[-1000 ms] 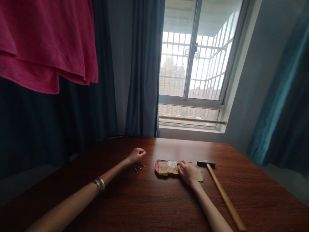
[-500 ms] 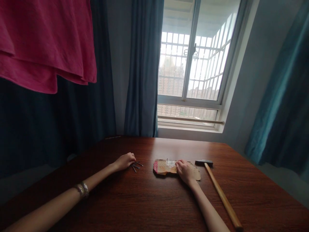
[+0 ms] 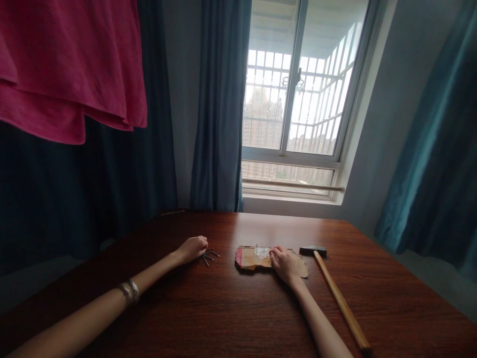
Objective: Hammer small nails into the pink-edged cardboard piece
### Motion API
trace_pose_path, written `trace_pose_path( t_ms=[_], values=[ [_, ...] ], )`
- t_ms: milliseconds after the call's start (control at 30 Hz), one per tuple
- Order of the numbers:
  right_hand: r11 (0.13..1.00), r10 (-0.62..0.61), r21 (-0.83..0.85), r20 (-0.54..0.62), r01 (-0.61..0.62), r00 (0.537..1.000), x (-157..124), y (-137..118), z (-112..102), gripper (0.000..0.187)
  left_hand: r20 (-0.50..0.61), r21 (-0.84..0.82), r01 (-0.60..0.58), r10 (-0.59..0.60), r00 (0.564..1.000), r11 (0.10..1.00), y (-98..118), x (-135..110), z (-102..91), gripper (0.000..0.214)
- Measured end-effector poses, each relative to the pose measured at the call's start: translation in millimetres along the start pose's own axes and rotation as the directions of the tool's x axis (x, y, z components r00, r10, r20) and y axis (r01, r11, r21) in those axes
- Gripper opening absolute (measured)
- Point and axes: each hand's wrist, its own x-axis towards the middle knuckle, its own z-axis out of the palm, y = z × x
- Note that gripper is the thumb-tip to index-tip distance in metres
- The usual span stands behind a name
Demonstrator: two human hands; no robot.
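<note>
A flat cardboard piece (image 3: 253, 259) with a dotted pink and white pattern lies on the brown wooden table (image 3: 238, 308). One nail (image 3: 257, 248) stands upright in it. My right hand (image 3: 284, 264) rests on the cardboard's right part, fingers curled and pressing it down. My left hand (image 3: 193, 248) sits on the table to the left, fingers curled at a small pile of loose nails (image 3: 208, 256); whether it pinches one is hidden. A hammer (image 3: 335, 294) with a long wooden handle lies to the right of the cardboard, head away from me.
A window (image 3: 294, 99) with blue curtains stands behind the table. A pink cloth (image 3: 70, 64) hangs at the upper left. The table's far edge runs just below the window sill.
My left hand pulled back from mid-table and came down onto the loose nails. My right hand stayed on the cardboard. The view shifted slightly.
</note>
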Motion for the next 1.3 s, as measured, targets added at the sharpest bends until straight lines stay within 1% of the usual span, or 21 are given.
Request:
trace_pose_path(
  t_ms=[67, 133, 200, 233, 300, 367, 433, 500, 567, 633, 667, 733, 800, 900, 1000, 1133, 1200, 1267, 1300],
  values=[
    [1.000, -0.003, -0.001, -0.002, 0.003, 1.000, 0, 0, 0, 0.021, -0.009, -0.035, 0.040, -0.040, 0.999, 0.999, -1, 5, -1.5, 0.018],
    [1.000, -0.008, 0.003, 0.001, 0.008, 1.000, 0, 0, 1, 0.021, -0.042, -0.116, 0.096, -0.101, 0.994, 0.989, 3, 13, -4.9, 0.016],
    [1.000, -0.009, 0.013, 0.004, 0.009, 1.000, 0, 1, 0, 0.021, -0.103, -0.270, 0.141, -0.174, 0.979, 0.953, 14, 23, -9.2, 0.016],
    [1.000, -0.007, 0.018, -0.006, 0.007, 1.000, 0, 1, 0, 0.021, -0.133, -0.366, 0.145, -0.206, 0.970, 0.919, 23, 29, -11.2, 0.017],
    [0.999, 0.003, 0.036, -0.061, -0.001, 0.998, 1, 0, -1, 0.021, -0.215, -0.553, 0.088, -0.243, 0.946, 0.828, 45, 41, -13.7, 0.021],
    [0.997, 0.026, 0.079, -0.147, -0.014, 0.989, 2, -4, -3, 0.022, -0.217, -0.696, 0.021, -0.238, 0.947, 0.718, 72, 52, -13.0, 0.023],
    [0.985, 0.073, 0.170, -0.204, -0.038, 0.976, 3, -10, -3, 0.025, -0.194, -0.795, -0.003, -0.249, 0.949, 0.607, 101, 61, -8.9, 0.026],
    [0.949, 0.142, 0.304, -0.198, -0.077, 0.970, 5, -17, -3, 0.028, -0.158, -0.860, 0.006, -0.278, 0.947, 0.511, 129, 66, -1.9, 0.029],
    [0.889, 0.204, 0.443, -0.151, -0.118, 0.967, 6, -25, -3, 0.030, -0.131, -0.899, 0.009, -0.290, 0.948, 0.437, 154, 69, 6.7, 0.031],
    [0.830, 0.231, 0.540, -0.109, -0.137, 0.967, 6, -30, -5, 0.032, -0.077, -0.928, 0.027, -0.262, 0.962, 0.372, 174, 70, 15.2, 0.032],
    [0.810, 0.230, 0.571, -0.098, -0.135, 0.968, 6, -33, -6, 0.032, -0.064, -0.933, 0.034, -0.257, 0.964, 0.358, 181, 70, 18.7, 0.032],
    [0.787, 0.209, 0.606, -0.087, -0.115, 0.974, 6, -36, -8, 0.031, -0.054, -0.929, 0.045, -0.256, 0.965, 0.367, 193, 69, 23.2, 0.031],
    [0.771, 0.192, 0.628, -0.075, -0.103, 0.979, 6, -37, -9, 0.030, -0.066, -0.921, 0.039, -0.252, 0.966, 0.387, 202, 68, 23.6, 0.028],
    [0.746, 0.197, 0.654, -0.040, -0.123, 0.980, 6, -38, -10, 0.030, -0.095, -0.912, 0.009, -0.232, 0.968, 0.410, 209, 64, 17.8, 0.026],
    [0.738, 0.196, 0.659, -0.010, -0.141, 0.980, 6, -39, -11, 0.029, -0.117, -0.890, -0.001, -0.226, 0.967, 0.456, 213, 60, 11.1, 0.026],
    [0.747, 0.188, 0.653, -0.031, -0.123, 0.982, 6, -38, -11, 0.027, -0.133, -0.868, -0.017, -0.198, 0.971, 0.496, 213, 60, 11.0, 0.026],
    [0.751, 0.209, 0.648, -0.053, -0.125, 0.977, 6, -36, -9, 0.028, -0.160, -0.843, -0.038, -0.183, 0.970, 0.536, 209, 62, 13.1, 0.022],
    [0.747, 0.254, 0.648, -0.073, -0.148, 0.964, 7, -32, -7, 0.031, -0.236, -0.810, -0.076, -0.205, 0.950, 0.582, 200, 67, 14.6, 0.018],
    [0.740, 0.283, 0.653, -0.082, -0.163, 0.956, 7, -30, -5, 0.032, -0.281, -0.803, -0.087, -0.245, 0.928, 0.590, 195, 70, 15.1, 0.018]
  ],
)
